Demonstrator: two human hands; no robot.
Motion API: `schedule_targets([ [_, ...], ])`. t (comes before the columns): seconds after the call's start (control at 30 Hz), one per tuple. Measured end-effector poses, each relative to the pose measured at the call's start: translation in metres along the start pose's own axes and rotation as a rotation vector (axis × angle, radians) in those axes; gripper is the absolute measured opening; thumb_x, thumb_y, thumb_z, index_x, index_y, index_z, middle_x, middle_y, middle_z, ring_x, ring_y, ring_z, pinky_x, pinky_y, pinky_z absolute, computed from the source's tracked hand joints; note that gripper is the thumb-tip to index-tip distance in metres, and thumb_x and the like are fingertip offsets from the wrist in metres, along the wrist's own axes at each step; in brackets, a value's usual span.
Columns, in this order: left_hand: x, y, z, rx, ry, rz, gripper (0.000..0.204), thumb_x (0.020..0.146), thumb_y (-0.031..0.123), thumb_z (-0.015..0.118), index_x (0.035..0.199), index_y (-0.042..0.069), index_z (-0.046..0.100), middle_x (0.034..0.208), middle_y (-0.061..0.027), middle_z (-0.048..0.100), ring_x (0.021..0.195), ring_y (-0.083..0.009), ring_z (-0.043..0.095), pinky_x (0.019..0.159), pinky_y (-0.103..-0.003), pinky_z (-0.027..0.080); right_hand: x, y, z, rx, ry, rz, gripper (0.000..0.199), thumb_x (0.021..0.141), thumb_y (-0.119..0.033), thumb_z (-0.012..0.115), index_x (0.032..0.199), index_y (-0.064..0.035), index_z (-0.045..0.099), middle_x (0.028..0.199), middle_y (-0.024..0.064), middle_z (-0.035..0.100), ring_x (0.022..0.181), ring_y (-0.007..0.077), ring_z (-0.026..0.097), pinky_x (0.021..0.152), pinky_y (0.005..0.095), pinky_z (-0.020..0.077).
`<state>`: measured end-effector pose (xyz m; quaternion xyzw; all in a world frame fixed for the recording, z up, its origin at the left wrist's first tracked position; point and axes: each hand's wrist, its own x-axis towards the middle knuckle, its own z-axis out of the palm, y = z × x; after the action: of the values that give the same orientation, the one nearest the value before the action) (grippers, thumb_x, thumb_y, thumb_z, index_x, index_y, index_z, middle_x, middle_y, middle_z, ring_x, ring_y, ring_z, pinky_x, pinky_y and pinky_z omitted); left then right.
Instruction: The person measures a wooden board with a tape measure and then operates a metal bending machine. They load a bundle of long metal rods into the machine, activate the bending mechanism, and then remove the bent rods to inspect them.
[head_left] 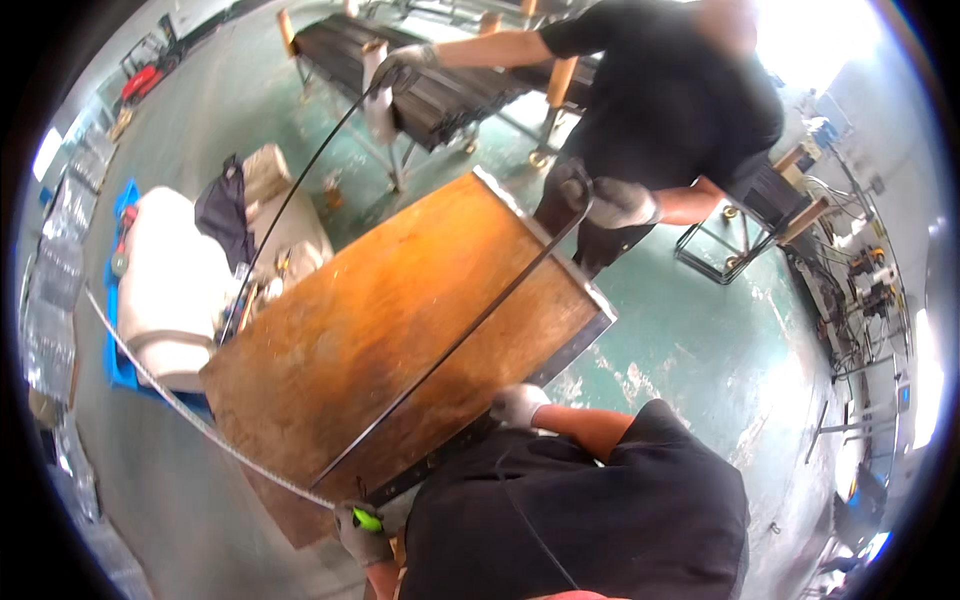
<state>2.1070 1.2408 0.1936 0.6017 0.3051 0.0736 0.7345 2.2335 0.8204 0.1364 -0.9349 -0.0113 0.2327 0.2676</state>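
Observation:
My left hand (362, 535), in a grey glove, is closed around a green tape measure (367, 520) at the table's near left corner. Its pale metal blade (205, 425) runs out in a curve to the upper left, past the table. My gloved right hand (518, 405) rests at the near edge of the brown table (400, 290); its fingers are too indistinct to read. Across the tabletop lies a long thin black strip (500, 299), its near end close to my left hand. A co-worker opposite grips its far end with a gloved hand (620, 203).
The co-worker's other gloved hand (405, 65) holds a second dark strip (300, 185) slanting down beyond the table. A rack with dark strips (440, 95) stands behind. Left are large cream bundles (165, 265) on a blue pallet (120, 350). A wheeled stand (720, 245) is at right.

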Motion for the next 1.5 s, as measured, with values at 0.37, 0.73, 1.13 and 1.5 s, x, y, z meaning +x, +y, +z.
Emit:
schedule_targets([
  [0.37,0.012,-0.003,-0.015,-0.141,0.005,-0.053,0.042,0.115,0.045,0.039,0.094,0.012,0.054,0.067,-0.0040,0.057,0.060,-0.0167,0.056,0.059,-0.030,0.048,0.004,0.003,0.001,-0.012,-0.073,0.014,0.029,0.090,-0.040,0.069,0.105,-0.0159,0.074,0.100,0.0128,0.076,0.099,0.0365,0.073,0.083,0.0484,0.0561],
  [0.73,0.017,-0.013,-0.017,-0.184,0.024,-0.096,0.041,0.115,0.045,0.042,0.094,0.013,0.056,0.066,-0.0038,0.059,0.056,-0.0172,0.056,0.053,-0.032,0.047,0.001,0.002,0.003,-0.006,-0.057,0.030,0.028,0.089,-0.040,0.070,0.103,-0.0161,0.074,0.099,0.0123,0.076,0.097,0.0361,0.073,0.082,0.0485,0.0559],
  [1.13,0.008,0.007,-0.007,-0.316,0.112,-0.236,0.038,0.114,0.044,0.044,0.096,0.012,0.056,0.067,-0.0034,0.058,0.055,-0.0173,0.056,0.051,-0.032,0.047,-0.001,-0.001,0.005,0.003,-0.014,0.024,0.030,0.091,-0.039,0.066,0.106,-0.0147,0.075,0.104,0.0147,0.076,0.100,0.0381,0.072,0.085,0.0494,0.0562],
  [1.5,0.021,-0.004,-0.020,-0.280,0.069,-0.188,0.040,0.114,0.044,0.044,0.096,0.010,0.055,0.062,-0.0053,0.057,0.053,-0.0184,0.056,0.050,-0.032,0.046,-0.003,-0.005,0.007,-0.008,0.004,0.058,0.030,0.092,-0.040,0.067,0.107,-0.0160,0.076,0.105,0.0138,0.077,0.101,0.0373,0.073,0.087,0.0482,0.0573],
])
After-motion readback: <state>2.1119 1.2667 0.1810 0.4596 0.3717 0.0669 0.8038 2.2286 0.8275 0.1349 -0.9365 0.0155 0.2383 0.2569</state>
